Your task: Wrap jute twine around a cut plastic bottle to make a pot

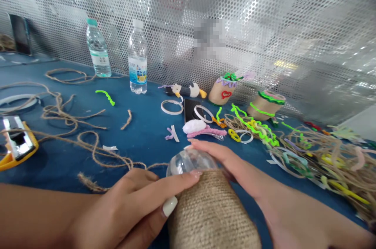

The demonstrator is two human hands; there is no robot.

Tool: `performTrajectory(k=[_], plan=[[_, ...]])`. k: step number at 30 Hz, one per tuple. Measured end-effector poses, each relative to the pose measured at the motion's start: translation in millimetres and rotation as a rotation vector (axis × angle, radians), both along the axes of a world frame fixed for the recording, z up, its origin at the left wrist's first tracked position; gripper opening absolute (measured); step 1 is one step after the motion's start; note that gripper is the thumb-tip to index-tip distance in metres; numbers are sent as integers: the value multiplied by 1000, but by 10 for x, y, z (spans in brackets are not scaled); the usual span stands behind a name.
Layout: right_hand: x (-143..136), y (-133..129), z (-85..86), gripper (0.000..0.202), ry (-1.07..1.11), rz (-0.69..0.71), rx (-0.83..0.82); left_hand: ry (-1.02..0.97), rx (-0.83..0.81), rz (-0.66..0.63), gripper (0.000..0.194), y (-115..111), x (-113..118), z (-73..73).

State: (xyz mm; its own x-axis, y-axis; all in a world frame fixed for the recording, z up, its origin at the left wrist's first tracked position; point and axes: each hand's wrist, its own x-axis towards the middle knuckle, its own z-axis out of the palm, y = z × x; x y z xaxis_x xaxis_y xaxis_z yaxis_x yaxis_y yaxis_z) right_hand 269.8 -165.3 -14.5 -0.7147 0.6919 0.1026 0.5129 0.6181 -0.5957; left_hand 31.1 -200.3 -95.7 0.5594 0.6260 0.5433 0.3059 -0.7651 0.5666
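Observation:
A clear plastic bottle (190, 161) wrapped in brown burlap (213, 213) lies at the bottom centre, its bare rounded end pointing away from me. My left hand (141, 202) grips it from the left, index finger pressed along the burlap's edge and thumb against the side. From the right, my right hand (235, 166) curves around it, fingertips at the clear end and its other fingers mostly hidden. Jute twine (96, 155) trails over the blue table (147, 112) to the left and passes behind the bottle.
Two water bottles, one with a teal cap (99, 51) and one with a white cap (138, 59), stand by the perforated metal panel (167, 10). Burlap-covered pots (221, 91), a plush duck (190, 90), tape rolls (172, 107), a hot glue gun (19, 139) and tangled twine (337, 163) surround the workspace.

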Motion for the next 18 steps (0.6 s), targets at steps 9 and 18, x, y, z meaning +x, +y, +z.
performTrajectory(k=[9,18], plan=[[8,-93,-453,29,180,-300,-158,-3,202,-270,50,239,45,94],[115,-197,-740,42,578,-520,-593,-10,123,-272,46,240,66,141]])
